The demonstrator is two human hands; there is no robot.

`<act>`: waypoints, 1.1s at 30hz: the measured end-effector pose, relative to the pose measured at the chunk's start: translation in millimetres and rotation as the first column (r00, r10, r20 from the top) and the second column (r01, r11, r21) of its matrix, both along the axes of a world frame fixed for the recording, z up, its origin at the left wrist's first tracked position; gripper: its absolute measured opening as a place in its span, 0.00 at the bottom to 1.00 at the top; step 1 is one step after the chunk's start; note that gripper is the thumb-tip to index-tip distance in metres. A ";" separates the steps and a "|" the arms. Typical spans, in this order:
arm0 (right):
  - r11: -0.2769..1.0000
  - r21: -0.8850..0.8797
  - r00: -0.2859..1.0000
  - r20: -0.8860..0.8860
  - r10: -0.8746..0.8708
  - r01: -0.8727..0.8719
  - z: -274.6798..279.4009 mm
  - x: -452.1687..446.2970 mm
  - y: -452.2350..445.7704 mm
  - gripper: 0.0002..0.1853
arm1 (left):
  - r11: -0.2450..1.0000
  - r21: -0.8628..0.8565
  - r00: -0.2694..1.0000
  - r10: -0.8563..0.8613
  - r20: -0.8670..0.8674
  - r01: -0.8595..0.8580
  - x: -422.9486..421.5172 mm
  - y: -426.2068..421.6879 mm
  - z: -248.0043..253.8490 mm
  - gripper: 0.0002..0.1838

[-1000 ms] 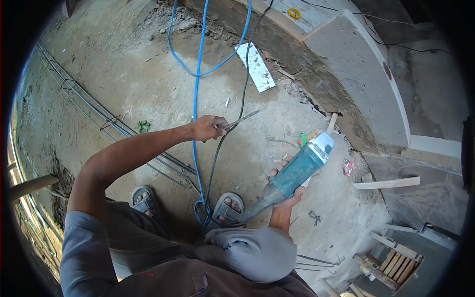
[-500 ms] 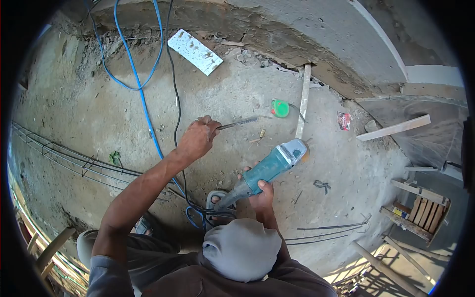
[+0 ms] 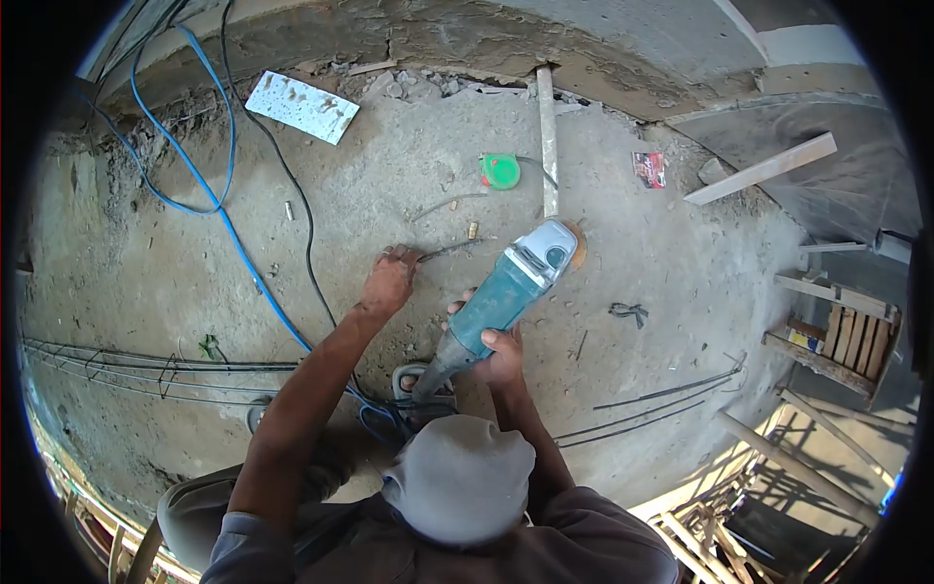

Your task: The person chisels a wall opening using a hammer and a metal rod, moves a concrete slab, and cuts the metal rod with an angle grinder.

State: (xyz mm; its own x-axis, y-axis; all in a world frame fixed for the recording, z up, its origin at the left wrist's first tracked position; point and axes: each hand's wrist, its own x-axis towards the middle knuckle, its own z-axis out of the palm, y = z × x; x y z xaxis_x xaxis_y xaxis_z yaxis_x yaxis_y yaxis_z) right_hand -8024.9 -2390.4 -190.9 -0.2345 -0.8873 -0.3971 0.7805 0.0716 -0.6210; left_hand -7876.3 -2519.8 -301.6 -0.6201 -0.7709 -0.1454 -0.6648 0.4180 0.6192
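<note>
My left hand [image 3: 389,280] is closed around one end of a short thin metal rod [image 3: 449,249], low over the concrete floor. In my right hand [image 3: 500,356] is a teal angle grinder [image 3: 494,297], gripped around its body with the thumb on top. The grinder's grey head points away from me, and its tan disc [image 3: 579,245] shows partly at the far right side. Just beyond the rod lie a small yellowish cylinder [image 3: 473,231] and a thin curved rod [image 3: 446,205]. Farther off is a green tape measure [image 3: 501,171].
A flat strip [image 3: 548,146] runs toward the wall, near a red packet [image 3: 649,169]. A blue cable [image 3: 226,222] and a black cable [image 3: 297,185] cross the floor at left. Rebar [image 3: 126,360] lies left, loose rods [image 3: 642,419] right. A speckled white board [image 3: 304,107] lies near the wall.
The view has shifted, so floor things appear farther left and higher. Against the floor, my left hand with the rod has come nearer to me and rightward. The grinder stays in my right hand.
</note>
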 end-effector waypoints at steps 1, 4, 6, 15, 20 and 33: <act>0.999 -0.049 1.000 0.004 0.023 -0.023 1.8 -1.3 -4.7 0.37 | 1.000 -0.006 0.999 0.000 -0.033 0.000 1.4 -1.0 -1.4 0.13; 0.994 -0.109 0.994 0.108 -0.015 0.027 16.9 -6.2 -13.7 0.36 | 1.000 0.004 0.998 -0.006 -0.056 0.007 4.4 1.8 -2.5 0.13; 0.990 -0.141 0.998 0.066 -0.019 0.029 19.8 -15.1 -19.1 0.37 | 1.000 0.004 0.998 -0.013 -0.068 0.014 -1.8 -1.5 1.1 0.13; 0.995 -0.101 1.000 -0.029 -0.010 0.007 29.5 -16.0 -18.7 0.41 | 0.991 -0.121 0.996 -0.054 0.064 0.061 0.1 8.9 33.9 0.14; 0.993 -0.116 0.995 -0.101 0.004 -0.016 33.9 -20.7 -21.2 0.41 | 0.632 0.760 0.813 0.361 -0.458 0.148 -18.7 15.5 106.7 0.17; 0.945 -0.244 0.948 0.285 -0.144 0.217 62.7 -34.5 -45.4 0.37 | 0.417 0.834 0.739 0.417 -0.529 0.362 -22.3 1.2 190.8 0.20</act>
State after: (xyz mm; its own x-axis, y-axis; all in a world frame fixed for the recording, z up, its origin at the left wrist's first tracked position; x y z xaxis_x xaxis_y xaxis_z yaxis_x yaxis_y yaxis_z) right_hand -8059.4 -2435.8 -128.2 -0.3223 -0.9212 -0.2180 0.9004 -0.2272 -0.3711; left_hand -7898.6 -2518.6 -110.8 -0.8197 -0.4629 -0.3374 0.0124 -0.6033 0.7975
